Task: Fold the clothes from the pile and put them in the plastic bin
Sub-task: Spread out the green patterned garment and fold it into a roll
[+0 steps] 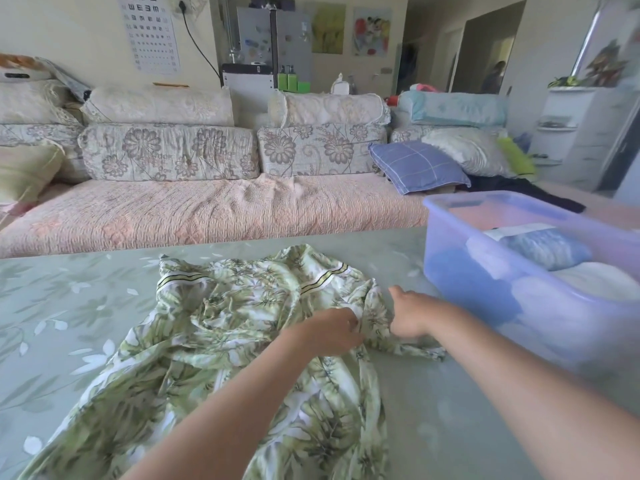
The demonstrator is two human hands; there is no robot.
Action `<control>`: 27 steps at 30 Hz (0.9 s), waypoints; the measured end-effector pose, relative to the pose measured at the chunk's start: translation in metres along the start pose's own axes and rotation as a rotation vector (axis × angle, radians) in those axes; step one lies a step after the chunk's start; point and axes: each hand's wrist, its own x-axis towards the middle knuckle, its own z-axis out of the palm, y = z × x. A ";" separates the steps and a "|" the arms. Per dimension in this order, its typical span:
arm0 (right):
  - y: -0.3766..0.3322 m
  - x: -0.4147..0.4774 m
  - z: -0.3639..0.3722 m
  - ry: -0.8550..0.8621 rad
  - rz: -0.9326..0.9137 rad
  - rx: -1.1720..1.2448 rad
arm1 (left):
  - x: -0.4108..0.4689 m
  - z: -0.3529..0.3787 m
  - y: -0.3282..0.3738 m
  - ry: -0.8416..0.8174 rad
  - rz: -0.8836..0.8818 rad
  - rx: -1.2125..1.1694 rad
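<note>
A green and white leaf-print garment (221, 341) lies crumpled and spread across the table (52, 306), its lower part hanging toward me. My left hand (332, 329) pinches a fold of the fabric near the garment's right edge. My right hand (412, 315) grips the same edge just to the right, thumb up. The translucent blue plastic bin (485, 289) stands on the table at the right, close to my right forearm, with folded blue and white clothes inside.
The table has a pale green floral cover. Behind it runs a long sofa (207, 209) with floral cushions and a blue checked pillow (415, 166). A white shelf unit (581, 133) stands at the far right.
</note>
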 end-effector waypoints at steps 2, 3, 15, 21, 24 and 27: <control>0.004 0.000 0.001 0.024 -0.013 -0.049 | 0.001 -0.001 -0.001 -0.002 -0.027 -0.052; 0.004 -0.001 0.000 0.048 -0.026 -0.044 | -0.001 -0.003 0.000 0.008 -0.026 -0.073; -0.050 -0.018 -0.043 0.247 -0.212 0.936 | -0.036 -0.036 0.015 0.631 0.316 -0.215; -0.076 -0.016 -0.054 -0.125 -0.333 1.483 | -0.038 -0.061 -0.021 0.630 -0.049 -0.764; -0.092 -0.015 -0.057 -0.237 -0.432 1.662 | -0.036 -0.077 -0.067 0.617 -0.317 -1.190; -0.112 -0.006 -0.046 -0.147 -0.382 1.406 | -0.045 -0.078 -0.119 0.617 -0.509 -1.015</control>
